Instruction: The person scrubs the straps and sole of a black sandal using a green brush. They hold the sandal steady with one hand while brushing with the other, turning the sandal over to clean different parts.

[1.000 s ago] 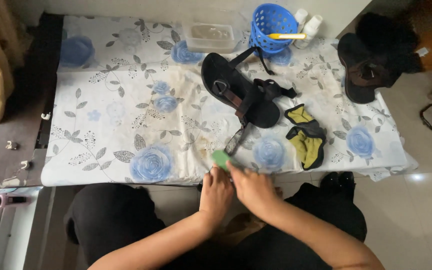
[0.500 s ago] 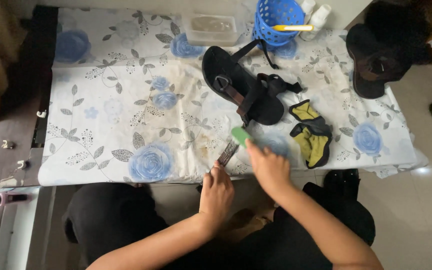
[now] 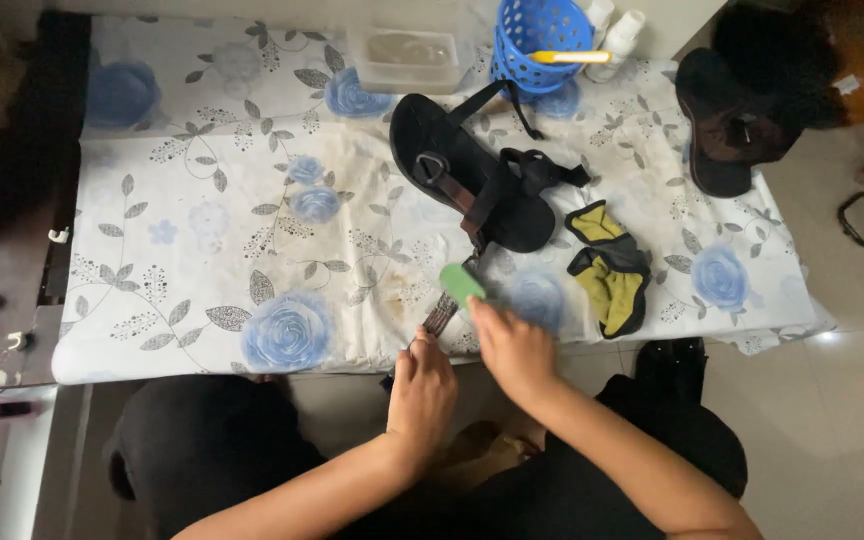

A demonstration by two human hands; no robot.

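Gripping the lower end of a dark strap (image 3: pixel 440 316) near the front edge of the surface (image 3: pixel 202 260), the left hand (image 3: pixel 422 385) is closing its fingers round that end at lower centre of the frame, while the right hand (image 3: pixel 514 345) is pinching a small green piece (image 3: pixel 462 283) against the strap's upper part. Lying just above, at centre frame, a black sandal (image 3: pixel 472 175) is resting sole-down with its straps loose; a yellow-and-black cloth (image 3: pixel 612 265) is sitting to its right. Standing at the upper edge are a clear plastic tub (image 3: pixel 410 55) and a blue basket (image 3: pixel 542 40); a second dark sandal (image 3: pixel 727 130) is hanging over the upper right corner. By appearance, strap cleaning or fitting is under way; continuing calls for keeping the strap taut.
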